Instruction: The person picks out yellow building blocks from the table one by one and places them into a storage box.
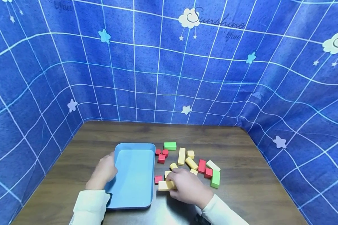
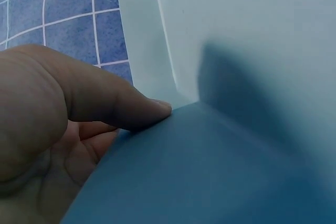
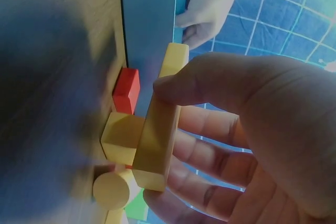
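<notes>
A blue plastic tray [image 1: 133,175] lies on the left half of the table, its inside bare. My left hand [image 1: 106,168] grips its left wall; in the left wrist view the thumb [image 2: 149,111] lies over the rim with the fingers beneath. Right of the tray, my right hand [image 1: 187,187] holds a long yellow wooden block [image 1: 165,186] between thumb and fingers, as the right wrist view shows. Close by that block are a yellow cube [image 3: 123,137], a red cube [image 1: 158,179] and a yellow cylinder [image 3: 113,190]. The right hand hides part of the pile.
Several blocks lie scattered right of the tray, among them a green block [image 1: 170,146], a yellow bar [image 1: 181,156], a red block [image 1: 202,166] and another green block [image 1: 215,178]. A blue gridded curtain [image 1: 169,62] surrounds the brown wooden table [image 1: 250,193] at the back and sides.
</notes>
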`<state>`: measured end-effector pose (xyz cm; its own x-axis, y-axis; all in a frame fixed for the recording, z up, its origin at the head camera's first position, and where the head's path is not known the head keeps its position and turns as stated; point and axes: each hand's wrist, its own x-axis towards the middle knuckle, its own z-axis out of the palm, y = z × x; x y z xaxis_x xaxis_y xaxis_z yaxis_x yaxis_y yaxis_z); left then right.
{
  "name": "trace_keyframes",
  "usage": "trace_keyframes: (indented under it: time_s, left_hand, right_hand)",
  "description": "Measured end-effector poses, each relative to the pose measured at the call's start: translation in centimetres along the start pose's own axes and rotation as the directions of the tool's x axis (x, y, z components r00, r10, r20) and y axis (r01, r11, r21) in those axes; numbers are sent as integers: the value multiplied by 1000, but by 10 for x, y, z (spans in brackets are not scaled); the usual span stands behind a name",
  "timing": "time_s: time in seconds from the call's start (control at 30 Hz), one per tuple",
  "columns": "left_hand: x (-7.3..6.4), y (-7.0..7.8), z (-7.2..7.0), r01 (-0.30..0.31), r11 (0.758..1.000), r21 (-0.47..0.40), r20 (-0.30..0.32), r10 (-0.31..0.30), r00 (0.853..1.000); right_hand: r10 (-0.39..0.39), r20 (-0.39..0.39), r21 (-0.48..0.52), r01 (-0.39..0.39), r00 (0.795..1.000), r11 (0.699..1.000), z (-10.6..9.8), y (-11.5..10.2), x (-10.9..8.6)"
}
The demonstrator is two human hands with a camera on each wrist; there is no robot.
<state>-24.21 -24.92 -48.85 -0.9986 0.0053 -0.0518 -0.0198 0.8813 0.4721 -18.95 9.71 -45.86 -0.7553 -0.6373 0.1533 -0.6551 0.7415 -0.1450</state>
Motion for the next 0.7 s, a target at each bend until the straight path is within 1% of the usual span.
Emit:
trace_keyframes:
  time_s: [0.17,0.33,0.57,0.7]
  left_hand:
    - [0,-2,-1,-2,1000,9,-5,2,1000]
    - [1,-3,1,-9,1000,20,-16,9,1000]
    - [1,-4,2,-12,1000,25,-19,13,1000]
    - [2,-2,1,-8,1000,25,-15,9,1000]
  right_hand:
    - [-21,-16,5,21,1000,1000,2,-5,5]
    - [-61,-45,-19,61,997,998,0,-10,9]
    - [-78,-33,-31,77,996,997,1,-17,14]
    - [-85,-39,-32,84,996,996,1,-20,16]
